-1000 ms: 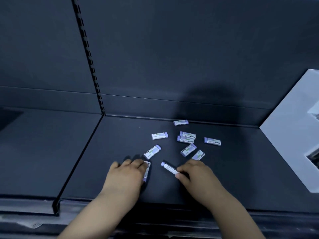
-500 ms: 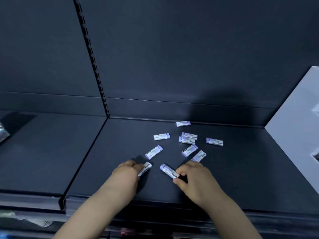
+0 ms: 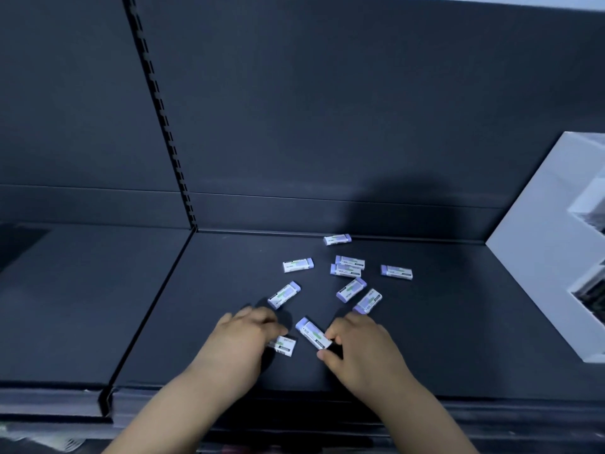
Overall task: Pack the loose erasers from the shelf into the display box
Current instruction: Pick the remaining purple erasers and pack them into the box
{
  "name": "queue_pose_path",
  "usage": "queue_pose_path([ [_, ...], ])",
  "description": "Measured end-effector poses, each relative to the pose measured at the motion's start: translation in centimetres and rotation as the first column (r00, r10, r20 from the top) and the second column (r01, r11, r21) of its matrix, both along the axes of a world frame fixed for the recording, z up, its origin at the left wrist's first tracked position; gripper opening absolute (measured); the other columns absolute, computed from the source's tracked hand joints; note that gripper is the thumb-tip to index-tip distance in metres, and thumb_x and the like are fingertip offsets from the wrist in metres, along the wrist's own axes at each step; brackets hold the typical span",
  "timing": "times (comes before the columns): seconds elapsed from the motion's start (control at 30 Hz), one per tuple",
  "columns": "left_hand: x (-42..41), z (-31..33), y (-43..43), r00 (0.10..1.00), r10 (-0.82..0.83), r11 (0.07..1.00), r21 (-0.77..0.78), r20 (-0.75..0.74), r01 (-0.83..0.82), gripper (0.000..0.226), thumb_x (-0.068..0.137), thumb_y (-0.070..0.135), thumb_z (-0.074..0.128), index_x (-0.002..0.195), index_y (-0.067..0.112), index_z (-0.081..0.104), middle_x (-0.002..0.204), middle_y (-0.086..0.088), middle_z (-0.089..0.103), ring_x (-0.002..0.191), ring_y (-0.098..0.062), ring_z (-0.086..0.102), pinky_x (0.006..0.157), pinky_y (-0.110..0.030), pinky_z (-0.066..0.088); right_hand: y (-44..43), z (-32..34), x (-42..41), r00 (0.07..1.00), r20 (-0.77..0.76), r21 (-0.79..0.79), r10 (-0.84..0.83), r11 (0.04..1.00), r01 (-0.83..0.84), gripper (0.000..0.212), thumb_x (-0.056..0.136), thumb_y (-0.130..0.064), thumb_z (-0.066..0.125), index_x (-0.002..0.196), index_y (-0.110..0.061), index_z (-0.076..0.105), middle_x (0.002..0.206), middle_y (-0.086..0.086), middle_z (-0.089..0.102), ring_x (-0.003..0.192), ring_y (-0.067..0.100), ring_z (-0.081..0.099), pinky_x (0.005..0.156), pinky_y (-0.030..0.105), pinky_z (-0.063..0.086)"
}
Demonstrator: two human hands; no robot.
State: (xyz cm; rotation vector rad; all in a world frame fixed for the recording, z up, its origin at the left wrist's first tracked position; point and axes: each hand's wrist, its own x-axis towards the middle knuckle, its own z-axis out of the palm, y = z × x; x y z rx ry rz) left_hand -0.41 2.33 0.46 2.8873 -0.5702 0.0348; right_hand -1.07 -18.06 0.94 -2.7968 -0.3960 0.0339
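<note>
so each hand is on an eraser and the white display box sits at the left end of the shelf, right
Not quite: the head view shows the white display box at the right end of the shelf. The left hand holds the nearest eraser, the right hand pinches the eraser beside it.

Matt dark shelf (image 3: 425, 339), faintly sheened; erasers (image 3: 298, 265) in glossy printed paper sleeves; smooth matt white card box (image 3: 537, 273).

White erasers (image 3: 298, 265) — purple ends, green stripes — dark grey shelf (image 3: 458, 322), white display box (image 3: 543, 257)
</note>
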Motion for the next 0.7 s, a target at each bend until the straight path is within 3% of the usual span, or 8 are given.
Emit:
queue_pose_path([
  [0.1,0.0,0.9,-0.1,0.996,-0.085,0.991,0.105,0.030,0.081,0.049,0.055,0.029,0.084,0.096,0.048,0.066,0.092,0.023,0.059,0.084,-0.005,0.058,0.066,-0.024,0.030,0.1,0.0,-0.1,1.000,0.001,-0.011,-0.003,1.000,0.003,0.030,0.087,-0.047,0.054,0.107,-0.024,0.057,0.108,-0.006,0.054,0.107,0.014,0.048,0.091,0.028,0.037],
  [0.2,0.2,1.4,-0.3,0.993,-0.117,0.977,0.177,-0.026,0.119,0.048,0.090,0.022,0.053,0.131,0.045,0.046,0.126,0.019,0.047,0.116,-0.010,0.042,0.080,-0.027,0.017,0.3,0.1,-0.1,1.000,-0.008,-0.001,-0.008,1.000,0.008,0.030,0.086,-0.047,0.055,0.106,-0.025,0.058,0.107,-0.005,0.055,0.106,0.014,0.049,0.091,0.028,0.038],
  [0.3,1.2,1.7,-0.5,0.980,-0.200,0.938,0.292,0.023,0.185,0.053,0.094,0.016,0.041,0.139,0.043,0.034,0.136,0.018,0.038,0.127,-0.011,0.028,0.089,-0.028,0.018,0.2,0.0,-0.1,1.000,-0.018,-0.006,-0.011,1.000,0.011,0.031,0.087,-0.048,0.053,0.107,-0.025,0.059,0.108,-0.006,0.055,0.107,0.014,0.049,0.092,0.028,0.038],
  [0.37,1.2,1.6,-0.5,0.967,-0.251,0.948,0.213,0.037,0.238,0.051,0.090,0.016,0.046,0.131,0.047,0.045,0.127,0.018,0.043,0.122,-0.010,0.031,0.087,-0.027,0.019,0.2,0.0,-0.2,1.000,-0.021,-0.008,-0.013,1.000,0.013,0.031,0.088,-0.049,0.051,0.107,-0.025,0.059,0.108,-0.006,0.056,0.107,0.014,0.049,0.091,0.028,0.039],
  [0.43,1.1,1.7,-1.0,0.954,-0.298,0.940,0.180,0.019,0.290,0.044,0.069,0.022,0.057,0.102,0.050,0.062,0.104,0.018,0.055,0.103,-0.008,0.039,0.078,-0.023,0.021,0.3,0.0,-0.2,1.000,-0.020,-0.013,-0.015,1.000,0.015,0.031,0.088,-0.049,0.050,0.106,-0.025,0.059,0.107,-0.006,0.056,0.106,0.014,0.049,0.091,0.029,0.039],
  [0.5,1.3,1.4,-1.5,0.948,-0.317,0.931,0.181,-0.030,0.317,0.035,0.050,0.026,0.058,0.079,0.045,0.062,0.086,0.019,0.056,0.089,-0.006,0.040,0.071,-0.023,0.021,0.3,-0.1,-0.2,1.000,-0.021,-0.022,-0.012,1.000,0.012,0.031,0.089,-0.049,0.050,0.106,-0.025,0.059,0.108,-0.005,0.056,0.106,0.014,0.049,0.091,0.029,0.039],
  [0.6,1.1,0.5,-2.2,0.942,-0.336,0.930,0.162,0.005,0.330,0.028,0.050,0.024,0.057,0.074,0.039,0.057,0.076,0.020,0.053,0.083,-0.004,0.041,0.070,-0.022,0.022,0.2,-0.1,-0.2,1.000,-0.023,-0.030,-0.014,0.999,0.013,0.032,0.089,-0.049,0.049,0.107,-0.025,0.058,0.109,-0.006,0.055,0.107,0.014,0.048,0.090,0.028,0.038],
  [0.7,0.8,0.6,-1.5,0.960,-0.264,0.964,0.043,0.089,0.261,0.015,0.069,0.029,0.047,0.078,0.038,0.055,0.076,0.021,0.054,0.077,-0.002,0.050,0.068,-0.022,0.023,0.1,-0.1,-0.2,1.000,-0.020,-0.032,-0.015,0.999,0.015,0.032,0.088,-0.050,0.049,0.107,-0.026,0.058,0.108,-0.006,0.055,0.107,0.014,0.048,0.090,0.028,0.037],
])
